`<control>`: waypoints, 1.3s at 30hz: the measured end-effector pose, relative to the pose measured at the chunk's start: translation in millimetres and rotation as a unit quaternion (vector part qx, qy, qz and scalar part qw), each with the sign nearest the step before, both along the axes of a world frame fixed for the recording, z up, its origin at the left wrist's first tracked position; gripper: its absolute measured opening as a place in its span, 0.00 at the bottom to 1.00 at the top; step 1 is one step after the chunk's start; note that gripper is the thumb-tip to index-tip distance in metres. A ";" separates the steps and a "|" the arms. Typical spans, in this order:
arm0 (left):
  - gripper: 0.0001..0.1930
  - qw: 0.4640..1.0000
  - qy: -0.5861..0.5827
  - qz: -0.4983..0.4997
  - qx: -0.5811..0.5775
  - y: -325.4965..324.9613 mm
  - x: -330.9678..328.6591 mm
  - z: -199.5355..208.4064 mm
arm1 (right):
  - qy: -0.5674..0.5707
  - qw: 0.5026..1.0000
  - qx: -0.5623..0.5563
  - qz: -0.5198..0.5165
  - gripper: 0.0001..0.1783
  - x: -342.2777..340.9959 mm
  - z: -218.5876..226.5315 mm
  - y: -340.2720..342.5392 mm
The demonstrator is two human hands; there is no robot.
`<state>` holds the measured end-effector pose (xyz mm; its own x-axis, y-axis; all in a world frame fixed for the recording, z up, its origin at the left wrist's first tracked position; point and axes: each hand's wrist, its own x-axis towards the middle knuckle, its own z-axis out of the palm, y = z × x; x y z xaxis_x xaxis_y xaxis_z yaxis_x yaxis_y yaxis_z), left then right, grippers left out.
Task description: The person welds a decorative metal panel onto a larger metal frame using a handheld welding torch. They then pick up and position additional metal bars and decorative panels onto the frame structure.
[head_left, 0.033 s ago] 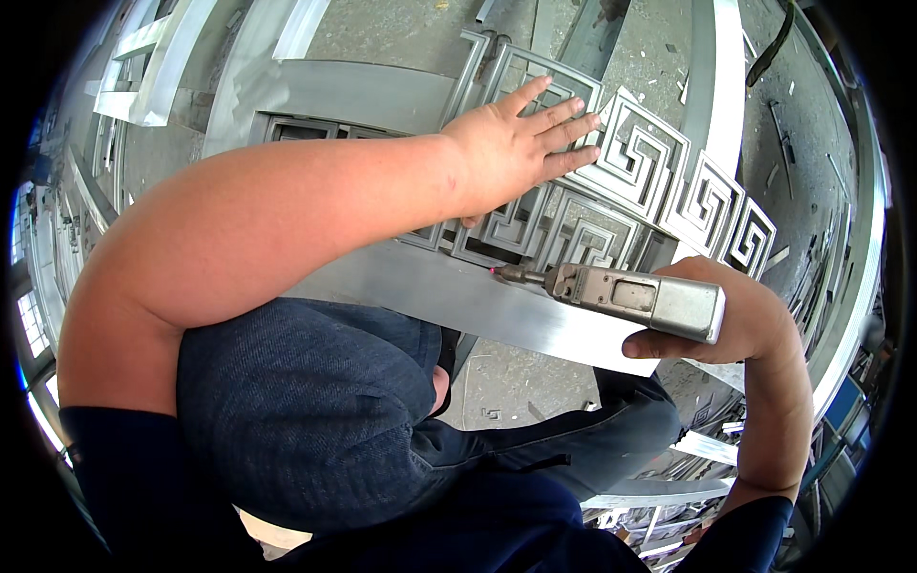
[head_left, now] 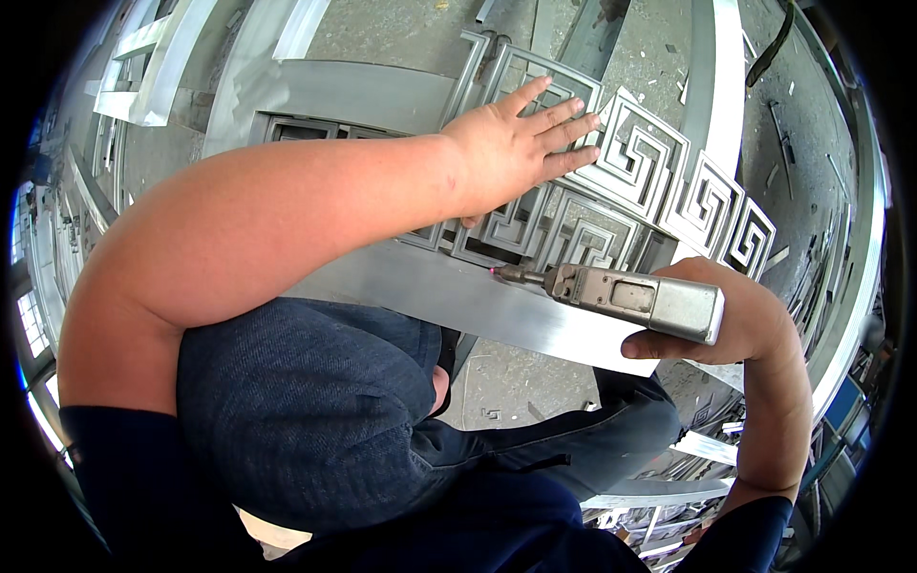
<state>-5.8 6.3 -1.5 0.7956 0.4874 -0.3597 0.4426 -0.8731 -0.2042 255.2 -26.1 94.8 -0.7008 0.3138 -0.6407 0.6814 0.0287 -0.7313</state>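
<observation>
So, going left to right: a pale metal frame [head_left: 143, 105] is sitting up in the far left corner, well apart from both hands. Below it, the left arm is coming out of a dark navy sleeve [head_left: 124, 468] and bending over a knee in blue jeans [head_left: 296, 411]. A wide flat silver strip [head_left: 420, 286] is running from beside that knee toward the right, along the near side of the metalwork.

Further along, the left hand [head_left: 516, 143] is lying palm down with its fingers fanned wide, gripping nothing. It's spreading over the silver lattice panels [head_left: 642, 158], which are showing a squared spiral pattern and lining up from under that hand out to the right. How hard it's pressing, I can't tell.

Just right of there, a boxy silver power tool [head_left: 635, 298] is pointing left, its thin nose hanging over the strip near the lattice edge and showing a little pink spot at the tip. Can't tell if the tip is touching anything. The right hand [head_left: 755, 310] is wrapping around the tool's back end, thumb stretching over the strip's right end. Past that, a long pale beam [head_left: 731, 76] is running up, and metal scraps [head_left: 783, 134] are littering the grey floor.
</observation>
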 end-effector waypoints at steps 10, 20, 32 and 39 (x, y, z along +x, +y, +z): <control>0.43 0.990 -0.108 0.074 -0.057 29.7 -7.4 5.7 | 0.014 0.999 0.031 0.005 0.19 -1.5 6.9 -1.3; 0.32 0.977 -0.118 0.178 0.026 61.2 -33.8 -15.7 | 0.011 1.000 0.029 -0.006 0.19 5.7 9.2 -4.2; 0.34 0.965 -0.164 0.206 -0.012 59.5 -37.0 -23.4 | -0.007 1.000 0.012 -0.004 0.20 9.4 12.7 -2.7; 0.35 0.968 -0.147 0.205 -0.004 58.7 -35.2 -19.4 | 0.002 0.999 0.032 -0.024 0.21 20.0 9.9 -7.2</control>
